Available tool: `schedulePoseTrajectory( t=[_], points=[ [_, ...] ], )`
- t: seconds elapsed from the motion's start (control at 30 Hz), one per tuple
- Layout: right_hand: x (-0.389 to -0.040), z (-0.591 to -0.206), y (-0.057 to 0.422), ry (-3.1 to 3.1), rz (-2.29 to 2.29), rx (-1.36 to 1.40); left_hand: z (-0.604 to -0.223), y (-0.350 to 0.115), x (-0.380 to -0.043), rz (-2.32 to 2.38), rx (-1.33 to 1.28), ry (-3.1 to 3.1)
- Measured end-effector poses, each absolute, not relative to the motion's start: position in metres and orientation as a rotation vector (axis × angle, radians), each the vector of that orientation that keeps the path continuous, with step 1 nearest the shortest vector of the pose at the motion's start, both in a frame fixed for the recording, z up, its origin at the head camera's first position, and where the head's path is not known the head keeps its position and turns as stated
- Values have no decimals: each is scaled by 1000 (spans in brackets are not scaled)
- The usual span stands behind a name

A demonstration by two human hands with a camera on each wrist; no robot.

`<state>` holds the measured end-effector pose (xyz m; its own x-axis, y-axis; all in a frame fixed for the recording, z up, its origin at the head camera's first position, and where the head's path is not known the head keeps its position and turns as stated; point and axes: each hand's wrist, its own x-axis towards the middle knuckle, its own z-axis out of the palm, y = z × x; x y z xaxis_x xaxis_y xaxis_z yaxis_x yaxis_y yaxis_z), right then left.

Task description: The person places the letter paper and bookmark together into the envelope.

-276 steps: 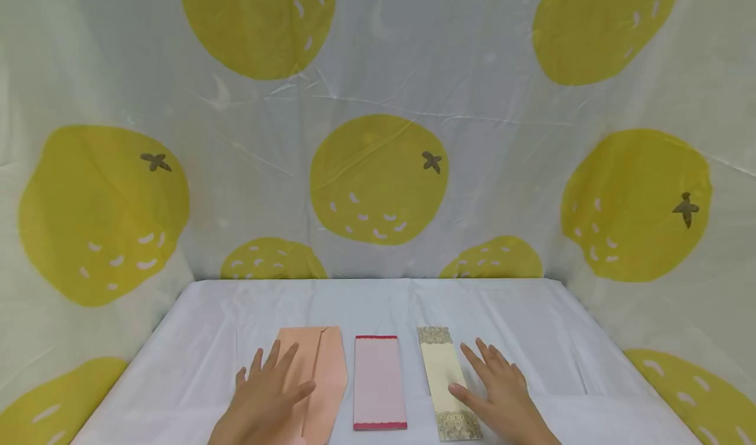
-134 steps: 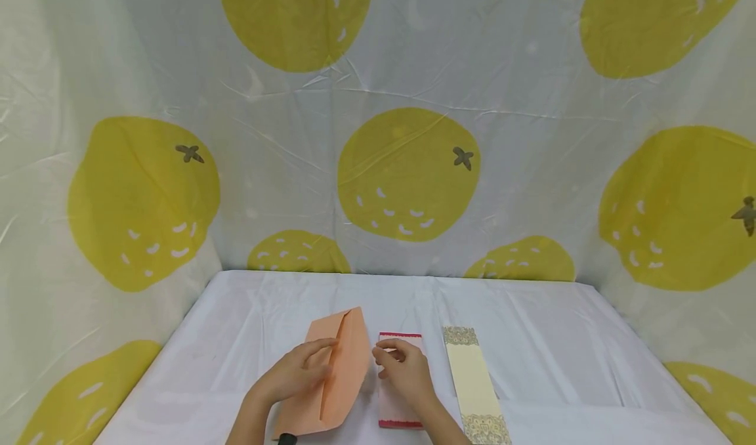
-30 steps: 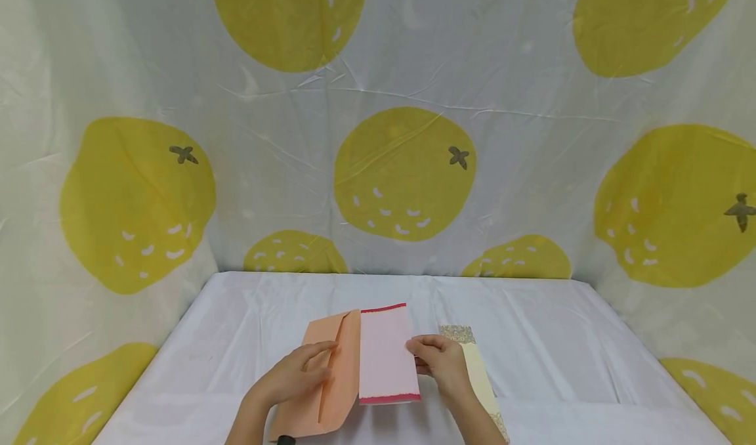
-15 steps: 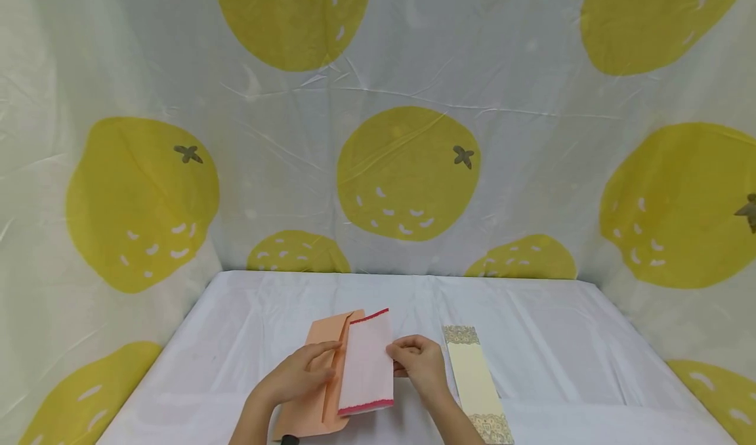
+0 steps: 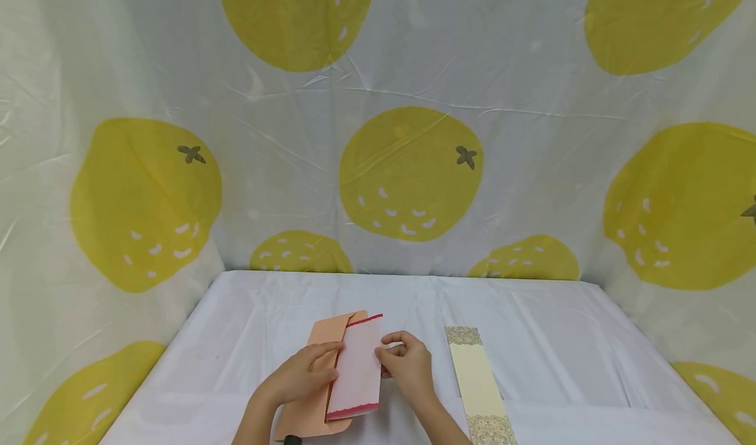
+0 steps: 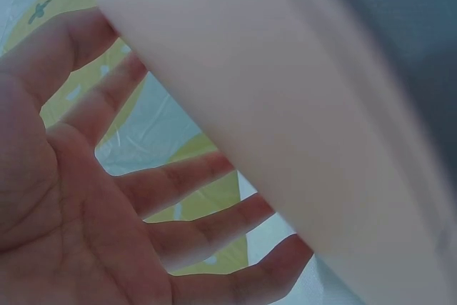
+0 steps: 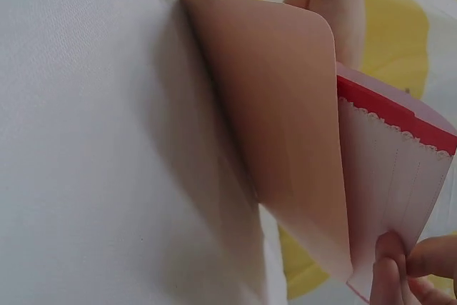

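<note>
A peach paper envelope stands tilted on the white cloth, its flap side toward the head camera. My left hand holds it by its left part, thumb and fingertips at the flap opening. In the left wrist view the spread fingers reach the envelope's edge. A pink folded card with red scalloped bands at both ends overlaps the opening, its left edge inside. My right hand pinches the card's right edge between thumb and fingers. In the right wrist view the peach flap partly hides the card.
A cream card strip with ornate gold-patterned ends lies on the cloth to the right of my right hand. White cloth covers the table. A fruit-printed curtain hangs behind and at the sides. A small black object sits by the envelope's lower corner.
Earlier the pink card lay flat between envelope and strip. My right hand has lifted it, and over the last second moved it left, into the envelope's opening. My left hand stays on the envelope.
</note>
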<state>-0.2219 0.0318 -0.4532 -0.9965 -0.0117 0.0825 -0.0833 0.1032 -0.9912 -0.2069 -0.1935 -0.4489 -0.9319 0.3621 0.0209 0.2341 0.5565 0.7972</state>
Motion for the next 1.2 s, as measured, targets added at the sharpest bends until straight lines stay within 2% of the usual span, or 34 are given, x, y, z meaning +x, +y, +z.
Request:
schedulePoseTrajectory(
  t=[1.2],
  points=[
    [-225,-449,2,-2519,1872,406,-449,-193,-204,1309,498,2678]
  ],
)
